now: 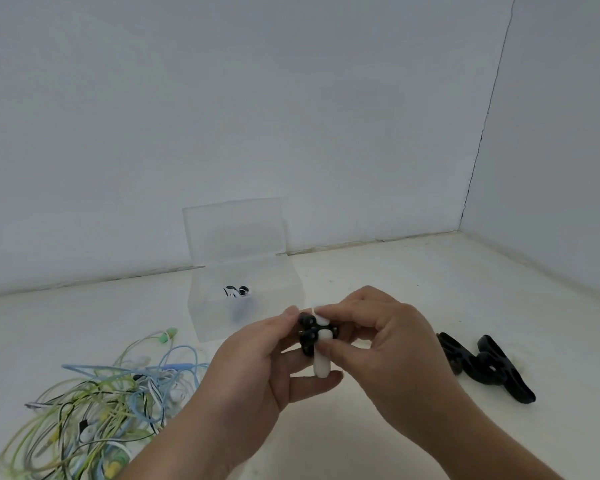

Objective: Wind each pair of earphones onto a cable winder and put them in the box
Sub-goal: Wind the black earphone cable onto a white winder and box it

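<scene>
- Wall [257,98]: plain grey-white and fills the upper half. A corner seam runs down at the right.
- Table [430,289]: a white surface that everything sits on.
- Earphone tangle [101,403]: a loose heap at near left with green, pale blue, white and black-striped cables all mixed together. We can't count the pairs. One green earbud [168,334] sticks out at the far edge, near the box.
- Box [284,282]: clear plastic, centre back against the wall, with its hinged lid [234,230] standing upright and open.
- Left hand [246,368]: raised over the table in front of the box. The fingers are curled, and the thumb and fingertips grip the held winder from the left.
- Right hand [388,341]: meets the left at centre with fingers bent. The thumb and forefinger pinch the white piece.
- Spare winders [485,368]: black clip-shaped ones lying on the table at right, touching each other and well apart from the box (the count is unclear, we see at least two).
- Held winder [309,334]: black, between both hands and above the table, just in front of the box.
- White piece [321,362]: lies across the held winder and pokes out below it. We take it for part of an earphone, but it is too blurred to be sure.
- Wound pair [236,292]: black and white, already inside the box.
</scene>
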Motion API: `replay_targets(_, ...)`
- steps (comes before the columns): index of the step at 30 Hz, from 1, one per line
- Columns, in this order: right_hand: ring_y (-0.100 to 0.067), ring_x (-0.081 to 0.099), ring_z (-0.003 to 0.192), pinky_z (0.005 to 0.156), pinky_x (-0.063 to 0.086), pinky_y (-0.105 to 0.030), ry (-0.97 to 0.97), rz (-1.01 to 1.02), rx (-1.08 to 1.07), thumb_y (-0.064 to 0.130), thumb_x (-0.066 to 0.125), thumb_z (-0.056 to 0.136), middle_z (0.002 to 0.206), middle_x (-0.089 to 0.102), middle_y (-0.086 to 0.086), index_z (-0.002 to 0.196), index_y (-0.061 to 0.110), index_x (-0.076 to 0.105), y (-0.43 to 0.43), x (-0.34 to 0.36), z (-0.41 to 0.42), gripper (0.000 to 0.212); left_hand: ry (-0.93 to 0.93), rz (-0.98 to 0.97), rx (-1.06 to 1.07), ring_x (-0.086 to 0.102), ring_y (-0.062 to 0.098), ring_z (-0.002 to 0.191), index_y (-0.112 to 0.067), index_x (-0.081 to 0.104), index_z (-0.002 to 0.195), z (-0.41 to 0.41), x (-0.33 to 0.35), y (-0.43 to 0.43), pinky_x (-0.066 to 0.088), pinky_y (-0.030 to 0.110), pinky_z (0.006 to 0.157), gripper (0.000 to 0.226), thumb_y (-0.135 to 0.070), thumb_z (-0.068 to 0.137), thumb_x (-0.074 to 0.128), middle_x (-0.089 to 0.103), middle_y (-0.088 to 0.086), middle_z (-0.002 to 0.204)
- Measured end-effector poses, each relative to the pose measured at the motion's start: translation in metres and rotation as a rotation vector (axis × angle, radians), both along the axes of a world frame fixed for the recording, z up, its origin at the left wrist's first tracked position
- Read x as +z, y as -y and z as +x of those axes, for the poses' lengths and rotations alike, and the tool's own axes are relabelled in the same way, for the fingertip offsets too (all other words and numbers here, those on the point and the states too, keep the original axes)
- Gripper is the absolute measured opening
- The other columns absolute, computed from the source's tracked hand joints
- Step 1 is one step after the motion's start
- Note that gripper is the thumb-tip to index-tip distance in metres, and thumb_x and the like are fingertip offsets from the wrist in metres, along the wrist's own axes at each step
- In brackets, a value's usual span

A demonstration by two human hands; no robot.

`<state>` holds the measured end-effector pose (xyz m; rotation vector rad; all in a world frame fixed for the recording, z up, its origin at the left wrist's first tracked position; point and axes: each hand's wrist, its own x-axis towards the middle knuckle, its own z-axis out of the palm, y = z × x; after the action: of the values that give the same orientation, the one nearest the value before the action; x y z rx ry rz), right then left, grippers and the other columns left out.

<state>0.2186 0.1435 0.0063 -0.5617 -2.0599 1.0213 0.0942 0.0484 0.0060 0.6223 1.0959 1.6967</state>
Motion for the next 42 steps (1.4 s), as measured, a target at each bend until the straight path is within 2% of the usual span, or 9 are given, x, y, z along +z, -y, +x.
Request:
replay_targets(5,-0.008,0.067,0.081,0.073,0.056,-0.026,0.038,-0.067,0.002,0.017,0.083,0.075,0.090,0.069,0.014,0.098,0.038,0.074,-0.004,-0.005,-0.001,0.032,-0.115,-0.038,0.013,0.068,0.040,0.106,-0.001,0.075,0.106,-0.008,-0.002,0.002,0.059,0.051,0.079,0.035,-0.013,0.100,0.043,0.071,0.021,0.115)
replay_targets(9,-0.008,0.069,0.081,0.074,0.057,-0.024,0.002,-0.232,0.056,0.018,0.078,0.083,0.087,0.072,0.010,0.101,0.036,0.074,-0.007,-0.003,-0.002,0.026,-0.301,-0.079,0.075,0.074,0.022,0.097,-0.012,0.077,0.109,-0.015,-0.002,0.004,0.061,0.045,0.071,0.032,-0.003,0.100,0.048,0.076,0.012,0.107)
replay_targets(14,-0.016,0.073,0.086,0.077,0.055,-0.027,-0.073,-0.441,0.160,0.007,0.071,0.088,0.096,0.075,-0.001,0.106,0.030,0.074,-0.007,-0.006,-0.003,0.030,-0.414,-0.029,0.195,0.074,0.030,0.087,-0.017,0.071,0.106,-0.020,-0.006,0.003,0.059,0.041,0.066,0.021,-0.003,0.091,0.064,0.075,0.013,0.096)
replay_targets(19,-0.020,0.073,0.091,0.086,0.057,-0.033,-0.075,-0.444,0.178,-0.005,0.071,0.085,0.101,0.074,-0.002,0.110,0.028,0.074,-0.007,-0.010,-0.004,0.041,-0.401,0.010,0.245,0.074,0.030,0.082,-0.017,0.057,0.111,-0.021,-0.004,0.003,0.060,0.044,0.068,0.036,-0.006,0.082,0.074,0.073,0.010,0.093)
replay_targets(21,-0.017,0.073,0.087,0.082,0.058,-0.030,-0.077,-0.434,0.185,-0.006,0.071,0.084,0.097,0.075,0.000,0.107,0.026,0.074,-0.005,-0.008,-0.004,0.039,-0.442,-0.012,0.254,0.074,0.029,0.083,-0.013,0.062,0.106,-0.022,-0.003,0.004,0.060,0.043,0.068,0.018,-0.014,0.090,0.067,0.075,0.009,0.093)
replay_targets(26,-0.023,0.071,0.082,0.084,0.060,-0.038,-0.087,-0.475,0.108,-0.008,0.069,0.084,0.093,0.075,-0.002,0.102,0.021,0.076,-0.005,-0.008,-0.013,0.035,-0.455,-0.025,0.644,0.070,0.015,0.069,-0.012,0.068,0.097,-0.047,0.000,0.008,0.061,0.040,0.066,0.021,-0.021,0.102,0.050,0.074,0.005,0.089)
replay_targets(31,-0.018,0.066,0.072,0.076,0.054,-0.041,0.077,-0.213,0.049,0.004,0.071,0.085,0.083,0.074,0.000,0.093,0.027,0.074,-0.010,0.034,-0.047,0.025,-0.681,-0.041,1.082,0.061,0.011,0.064,-0.025,0.062,0.087,-0.078,0.001,0.021,0.058,0.041,0.064,0.016,-0.027,0.100,0.053,0.065,-0.004,0.077)
replay_targets(37,-0.015,0.058,0.071,0.062,0.045,-0.025,0.562,0.242,0.039,0.007,0.068,0.084,0.079,0.064,0.003,0.098,0.025,0.071,-0.062,0.074,-0.133,0.022,-1.035,-0.234,1.084,0.052,0.016,0.102,-0.025,0.063,0.107,-0.092,-0.016,0.018,0.037,0.029,0.081,0.015,-0.023,0.098,0.051,0.056,-0.014,0.103)
replay_targets(42,-0.029,0.065,0.084,0.070,0.052,-0.029,1.025,0.621,0.028,0.009,0.060,0.085,0.091,0.072,-0.008,0.085,0.006,0.071,-0.086,0.046,-0.185,0.011,-1.072,-0.286,1.045,0.052,0.012,0.107,-0.023,0.063,0.113,-0.097,-0.022,0.018,0.034,0.026,0.085,0.020,-0.023,0.096,0.053,0.055,-0.012,0.112)
